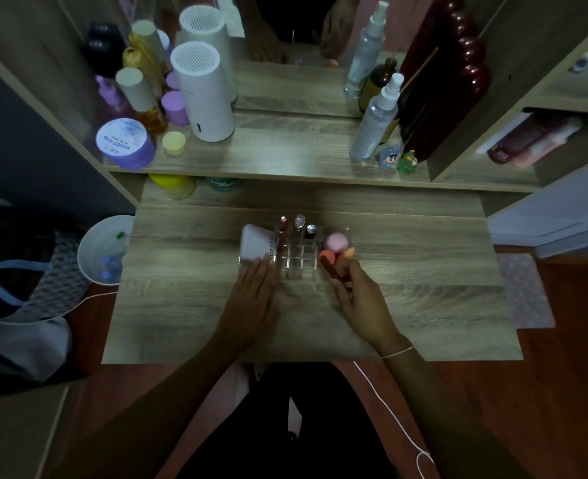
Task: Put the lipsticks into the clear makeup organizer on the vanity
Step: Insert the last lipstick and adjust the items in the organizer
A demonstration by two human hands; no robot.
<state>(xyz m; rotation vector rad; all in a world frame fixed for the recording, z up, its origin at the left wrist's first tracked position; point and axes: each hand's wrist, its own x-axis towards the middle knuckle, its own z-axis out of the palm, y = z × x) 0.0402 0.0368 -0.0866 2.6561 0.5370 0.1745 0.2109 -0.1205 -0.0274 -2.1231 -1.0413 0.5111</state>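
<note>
Nearest, the right hand (361,299) has its fingers curled around a dark red lipstick tube (330,267), held tilted just at the front right corner of the clear plastic gridded makeup organizer (297,262). The left hand (251,299) lies flat, fingers stretched out and gripping nothing, fingertips touching the organizer's left front edge. Further back, three lipsticks (299,224) already stand upright in the rear row; the front cells look empty. Judging from this, the task is well along, with the held tube still to be slotted in
</note>
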